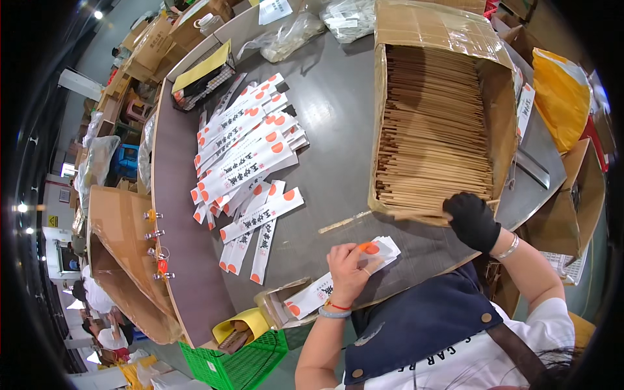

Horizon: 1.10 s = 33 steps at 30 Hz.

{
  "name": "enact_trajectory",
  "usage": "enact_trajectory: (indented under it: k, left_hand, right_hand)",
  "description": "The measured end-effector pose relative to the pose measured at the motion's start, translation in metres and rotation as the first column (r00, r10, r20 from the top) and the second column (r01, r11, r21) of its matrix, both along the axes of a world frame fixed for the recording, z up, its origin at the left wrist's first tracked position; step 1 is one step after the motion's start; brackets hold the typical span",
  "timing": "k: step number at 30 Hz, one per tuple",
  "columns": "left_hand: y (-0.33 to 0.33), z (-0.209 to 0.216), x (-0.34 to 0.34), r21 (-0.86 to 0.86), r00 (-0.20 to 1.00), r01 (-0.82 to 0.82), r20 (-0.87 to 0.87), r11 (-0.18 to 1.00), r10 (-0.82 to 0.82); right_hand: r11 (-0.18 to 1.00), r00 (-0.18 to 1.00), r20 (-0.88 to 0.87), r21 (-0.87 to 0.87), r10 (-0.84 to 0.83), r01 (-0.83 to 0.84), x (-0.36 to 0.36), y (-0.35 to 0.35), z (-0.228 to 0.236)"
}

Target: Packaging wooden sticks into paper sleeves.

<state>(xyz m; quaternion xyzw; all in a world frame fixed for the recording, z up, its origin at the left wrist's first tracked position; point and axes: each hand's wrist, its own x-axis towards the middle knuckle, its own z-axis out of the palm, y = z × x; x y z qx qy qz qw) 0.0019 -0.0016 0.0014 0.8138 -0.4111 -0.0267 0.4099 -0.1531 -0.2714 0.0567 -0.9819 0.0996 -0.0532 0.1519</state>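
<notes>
Your left hand (349, 273) pinches the sleeves (316, 294) at the bench's (325, 156) near edge; hold them square. Your right hand (473, 222) curls over the box's (442, 23) sticks (435, 130), its hold unclear; lift them level.

Orange-dotted white sleeves (313, 296) lie stacked near boxed, aligned wooden sticks (435, 130).

One green lattice-sided plastic crate (252, 365) stands below the table (325, 120). One crumpled clear plastic bag (292, 42) lies at its far edge. One yellow-and-white sack (560, 97) stands at right; one open brown carton (133, 211) sits at left.
</notes>
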Motion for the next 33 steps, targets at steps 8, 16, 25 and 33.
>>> enact_trajectory:
  k: [8, 16, 25, 33]
  left_hand:
    - [0.012, -0.006, 0.009, -0.015, 0.970, 0.144, -0.196, 0.989, -0.144]
    - [0.007, 0.004, 0.010, 0.058, 0.962, 0.235, -0.155, 0.970, -0.223]
    - [-0.009, 0.046, 0.009, 0.092, 0.939, 0.208, 0.261, 0.974, -0.225]
    - [-0.025, 0.034, 0.019, 0.147, 0.910, 0.272, 0.283, 0.951, -0.304]
  right_hand:
    - [0.974, 0.973, 0.067, 0.040, 0.219, -0.222, -0.009, 0.015, 0.013]
    - [0.950, 0.948, 0.097, 0.048, 0.303, -0.309, -0.006, 0.016, -0.003]
    - [0.991, 0.991, 0.098, 0.111, -0.089, 0.078, -0.005, -0.005, 0.013]
    - [0.937, 0.952, 0.173, 0.287, -0.254, 0.198, -0.004, 0.003, -0.026]
